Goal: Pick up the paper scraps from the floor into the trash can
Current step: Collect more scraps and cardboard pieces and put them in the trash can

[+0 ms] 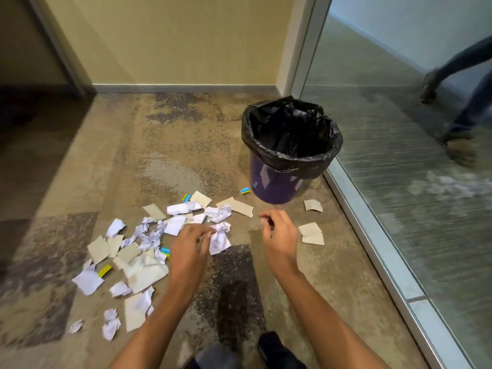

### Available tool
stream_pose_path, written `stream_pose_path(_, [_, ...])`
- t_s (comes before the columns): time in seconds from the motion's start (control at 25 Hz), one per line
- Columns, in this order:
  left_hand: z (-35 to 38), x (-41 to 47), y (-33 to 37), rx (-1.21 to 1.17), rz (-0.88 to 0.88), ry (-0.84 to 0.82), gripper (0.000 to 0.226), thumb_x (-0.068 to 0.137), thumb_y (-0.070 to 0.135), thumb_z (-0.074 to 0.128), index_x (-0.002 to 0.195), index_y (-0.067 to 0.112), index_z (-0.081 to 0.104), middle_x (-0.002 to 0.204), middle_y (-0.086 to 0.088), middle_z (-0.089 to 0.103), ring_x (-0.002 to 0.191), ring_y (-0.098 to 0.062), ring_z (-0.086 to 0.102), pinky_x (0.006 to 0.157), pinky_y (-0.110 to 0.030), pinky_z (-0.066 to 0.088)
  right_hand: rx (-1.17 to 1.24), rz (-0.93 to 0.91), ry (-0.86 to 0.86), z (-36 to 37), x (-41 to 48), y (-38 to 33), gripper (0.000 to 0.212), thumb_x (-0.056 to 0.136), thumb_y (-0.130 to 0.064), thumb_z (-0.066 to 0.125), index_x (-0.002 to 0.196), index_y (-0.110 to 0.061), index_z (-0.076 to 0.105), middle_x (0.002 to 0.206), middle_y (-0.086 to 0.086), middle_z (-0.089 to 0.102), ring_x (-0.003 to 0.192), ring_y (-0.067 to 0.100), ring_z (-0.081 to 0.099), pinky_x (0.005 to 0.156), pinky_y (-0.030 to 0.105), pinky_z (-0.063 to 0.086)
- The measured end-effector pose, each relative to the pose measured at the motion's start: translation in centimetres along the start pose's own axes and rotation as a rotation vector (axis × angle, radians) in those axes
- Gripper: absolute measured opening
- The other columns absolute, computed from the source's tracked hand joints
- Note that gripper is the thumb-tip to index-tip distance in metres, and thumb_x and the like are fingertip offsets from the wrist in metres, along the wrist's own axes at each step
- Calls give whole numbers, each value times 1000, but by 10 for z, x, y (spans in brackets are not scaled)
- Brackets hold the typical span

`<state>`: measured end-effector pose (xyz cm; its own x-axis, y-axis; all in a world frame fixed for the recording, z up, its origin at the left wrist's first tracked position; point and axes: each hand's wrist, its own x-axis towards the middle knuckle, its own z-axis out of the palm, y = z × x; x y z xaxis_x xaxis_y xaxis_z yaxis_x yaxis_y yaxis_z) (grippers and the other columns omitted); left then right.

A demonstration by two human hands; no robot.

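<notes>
**Hands low over the scraps, bin just ahead**

Spread over the patterned carpet (159,155), left of centre: a loose heap of paper scraps (143,270), made up of crumpled white balls, flat beige pieces and a few small yellow-and-blue slips. All of it lying on the floor, well short of the bin.

Reaching in from the bottom edge, low over the heap's right side: the left hand (190,243), back upward, fingers (205,235) bent, tips right at the twisted top of a crumpled white scrap (219,239). Touching it or pinching it: cannot tell, too blurred there.

Further right, apart from the heap: the right hand (278,235), over bare carpet, fingers (266,222) loosely curled, nothing in them.

Ahead of the right hand, upright near the corner: the purple trash can (274,185), lined with a black bag (290,123) folded out over the rim, mouth open. Just beside its base on the left, one yellow-and-blue slip (245,190). Just to the right of the right hand, two beige pieces (311,233) lying together. Nearer the can's base, toward the glass, one more beige piece (313,205).

Along the right side: a glass wall (399,182) in a metal frame, running back to the corner. Through it, blurred legs (468,113) of another person. At the back, a plain yellow wall (173,41) with grey skirting. At the bottom edge, between the forearms, a dark shoe (271,347).
</notes>
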<state>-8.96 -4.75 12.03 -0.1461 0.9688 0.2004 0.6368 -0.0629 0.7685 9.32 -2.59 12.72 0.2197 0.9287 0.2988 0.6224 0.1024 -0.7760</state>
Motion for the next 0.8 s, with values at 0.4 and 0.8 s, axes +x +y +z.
stream_pose_path(0.4, [-97,-64,-108,55,-260,144,14,89,9,59,86,17,70,88,6,63,84,-13,59,75,-29,47,-62,-51,-143,78,-72,-47,15,87,2,59,92,-9,67,87,3,64,76,14,57,68,16,40])
stream_pose_path(0.8, [-99,-85,-188,193,-586,73,16,86,10,61,97,19,69,113,-5,58,103,-19,53,82,-28,37,-149,52,-555,169,-93,-39,18,91,-6,54,105,-11,65,99,1,61,88,9,53,75,13,39])
